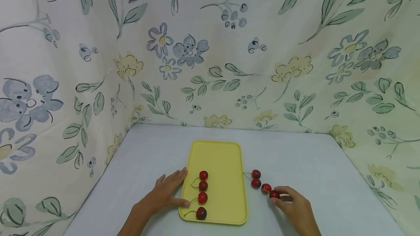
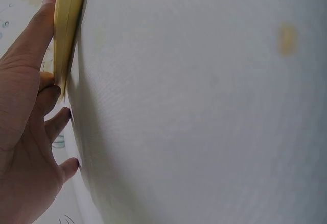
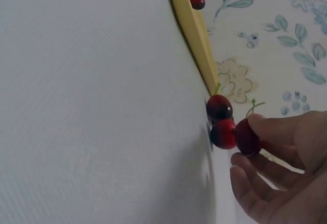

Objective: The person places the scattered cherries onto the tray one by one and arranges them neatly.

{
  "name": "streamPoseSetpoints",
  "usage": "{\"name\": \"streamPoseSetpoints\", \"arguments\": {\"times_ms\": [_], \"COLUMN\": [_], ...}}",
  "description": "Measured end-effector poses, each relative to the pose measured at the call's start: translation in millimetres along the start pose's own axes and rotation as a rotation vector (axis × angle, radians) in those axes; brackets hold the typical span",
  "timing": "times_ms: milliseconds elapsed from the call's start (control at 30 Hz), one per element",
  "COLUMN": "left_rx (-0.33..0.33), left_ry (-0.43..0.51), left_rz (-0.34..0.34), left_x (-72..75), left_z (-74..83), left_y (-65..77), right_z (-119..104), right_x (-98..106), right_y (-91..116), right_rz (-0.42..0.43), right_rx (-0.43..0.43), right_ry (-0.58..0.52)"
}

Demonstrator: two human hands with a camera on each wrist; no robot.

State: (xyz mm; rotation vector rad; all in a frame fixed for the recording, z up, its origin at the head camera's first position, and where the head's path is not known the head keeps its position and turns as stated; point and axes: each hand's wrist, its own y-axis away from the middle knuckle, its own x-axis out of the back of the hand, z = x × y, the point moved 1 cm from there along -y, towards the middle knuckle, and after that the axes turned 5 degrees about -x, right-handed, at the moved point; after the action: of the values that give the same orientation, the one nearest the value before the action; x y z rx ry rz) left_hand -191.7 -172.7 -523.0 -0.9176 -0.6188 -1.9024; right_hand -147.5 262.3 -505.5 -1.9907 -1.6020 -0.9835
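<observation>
Left hand and right hand flanked a shallow, round-cornered yellow tray holding four stemmed cherries.
The left, fingers spread, touched its rim; the right pinched a glossy dark-red cherry beside three others on the white counter, right of the tray.

Two bare hands, slender fingers, rounded fingertips; narrow wrists; forearms likewise bare.

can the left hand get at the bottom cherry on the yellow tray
Likely yes: the left hand rests against the yellow tray, thumb close to the bottom cherry, with no other cherry between.
</observation>
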Motion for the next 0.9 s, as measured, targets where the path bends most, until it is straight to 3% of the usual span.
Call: {"name": "streamPoseSetpoints", "arguments": {"times_ms": [567, 900], "left_rx": [0.001, -0.004], "left_ry": [0.004, 0.001], "left_rz": [-0.003, -0.002], "left_x": [0.8, 0.9], "left_z": [-0.2, -0.1], "left_y": [0.7, 0.6], "right_z": [-17, -13], "right_x": [10, 7], "right_y": [10, 10], "right_rz": [0.045, 0.013], "right_rx": [0.082, 0.038], "right_ry": [-0.048, -0.054]}}
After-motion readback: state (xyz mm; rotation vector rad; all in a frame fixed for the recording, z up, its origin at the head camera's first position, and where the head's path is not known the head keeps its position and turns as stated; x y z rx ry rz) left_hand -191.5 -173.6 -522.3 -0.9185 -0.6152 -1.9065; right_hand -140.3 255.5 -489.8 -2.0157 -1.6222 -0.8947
